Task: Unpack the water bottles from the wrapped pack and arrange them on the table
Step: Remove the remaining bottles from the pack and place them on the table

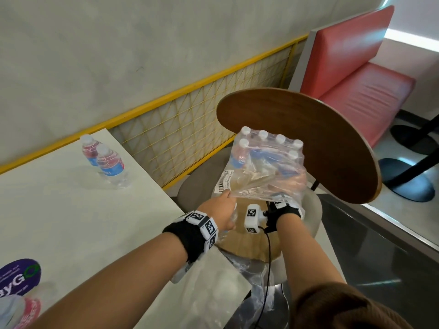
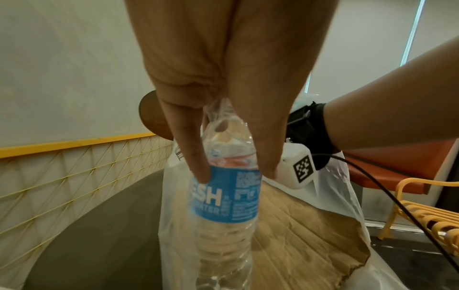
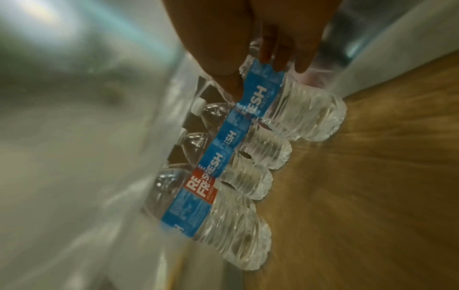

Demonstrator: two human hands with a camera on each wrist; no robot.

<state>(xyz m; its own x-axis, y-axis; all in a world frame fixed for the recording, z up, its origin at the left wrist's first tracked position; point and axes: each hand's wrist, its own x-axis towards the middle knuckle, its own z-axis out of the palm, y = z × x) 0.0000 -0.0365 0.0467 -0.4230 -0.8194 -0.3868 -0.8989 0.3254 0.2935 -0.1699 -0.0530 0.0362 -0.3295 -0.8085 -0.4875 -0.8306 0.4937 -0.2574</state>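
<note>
The pale rectangular bench [image 1: 59,210] fills the left of the head view; to its right, beyond its edge, stands a chair with a round brown wooden back [image 1: 308,129] and a grey seat [image 1: 197,184]; a flat sheet of brown cardboard [image 1: 247,243] lies on that seat. On the cardboard sits the clear plastic-wrapped pack of water bottles [image 1: 266,162], its near side torn open and its white caps pointing to the far side; loose wrap trails off the near edge of the seat. Two clear water bottles with blue and red labels [image 1: 104,160] stand upright just beside each other at the far right of the bench, well apart from the pack; another bottle with a red label [image 1: 21,309] shows at the near left corner beside a purple round sticker [image 1: 19,276].

The right hand [image 1: 294,184] is pushed inside the wrap on the right side of the pack; in the right wrist view its thumb and fingers curl round one bottle in the row [image 3: 293,104]. The left hand [image 1: 221,210], at the near left of the pack, grips a single clear bottle with a blue label [image 2: 223,196] near its neck, fingers [image 2: 196,157] curled round it, with a fold of wrap caught under them; the bottle hangs upright over the cardboard.
</note>
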